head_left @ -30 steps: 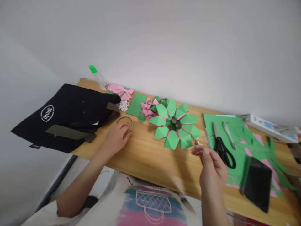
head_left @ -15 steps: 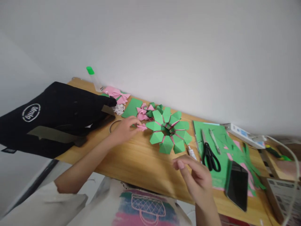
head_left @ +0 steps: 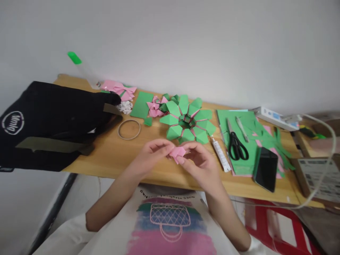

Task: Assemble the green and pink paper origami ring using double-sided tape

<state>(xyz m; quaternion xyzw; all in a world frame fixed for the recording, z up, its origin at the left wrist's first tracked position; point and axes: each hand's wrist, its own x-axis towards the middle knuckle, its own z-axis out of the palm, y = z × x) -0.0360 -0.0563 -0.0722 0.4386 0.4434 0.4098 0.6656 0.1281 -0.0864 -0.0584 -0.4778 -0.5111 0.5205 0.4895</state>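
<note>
Between my two hands, above the front of the wooden table, is a small folded pink paper piece (head_left: pixel 177 152). My left hand (head_left: pixel 156 152) pinches its left side, and my right hand (head_left: pixel 199 159) grips its right side with thumb and fingers. Just beyond them lies a large green paper flower (head_left: pixel 176 132) with pink edges and an open middle. Behind its left side sits a cluster of folded pink paper pieces (head_left: pixel 154 108). A white glue tube (head_left: pixel 221 154) rests right of my right hand.
At left are a black bag (head_left: pixel 58 109) and a ring (head_left: pixel 129 129). A clear green-capped bottle (head_left: pixel 85 69) stands behind. On the right, green paper (head_left: pixel 244 164) carries black-handled scissors (head_left: pixel 237 143), a utility knife (head_left: pixel 242 129) and a phone (head_left: pixel 265 170). A power strip (head_left: pixel 276 118) lies beyond.
My left hand has brought the pink piece toward me and to the right, from beside the flower. My right hand has moved left and closed on it. The view has shifted.
</note>
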